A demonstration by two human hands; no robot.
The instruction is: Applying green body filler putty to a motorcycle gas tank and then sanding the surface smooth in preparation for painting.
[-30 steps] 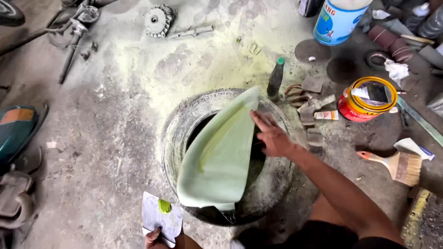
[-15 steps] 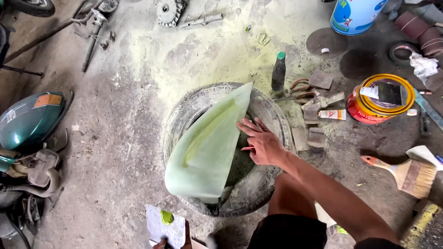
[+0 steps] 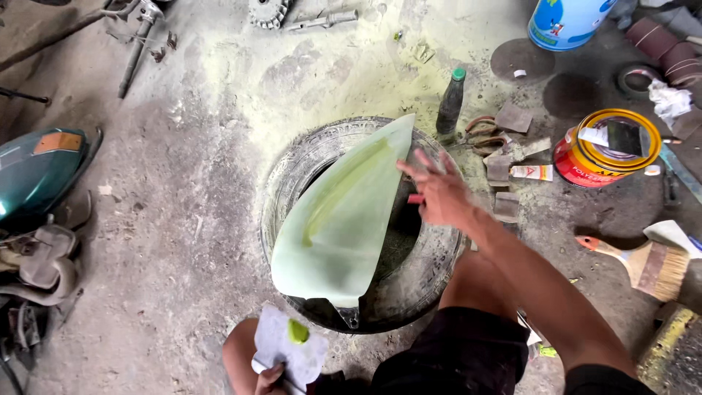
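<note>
Right hand [image 3: 439, 192] hovers fingers spread over pale green panel [image 3: 344, 219] on tyre [image 3: 431, 271]. Left hand [image 3: 269, 377] grips white board [image 3: 289, 350] with green putty blob [image 3: 297, 330]

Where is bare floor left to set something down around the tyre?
Bare concrete lies left of the tyre, between it and the green scooter body, and above it up to the metal parts. Right is crowded: bottle, sandpaper scraps, tin, brush; the right hand hovers there.
</note>
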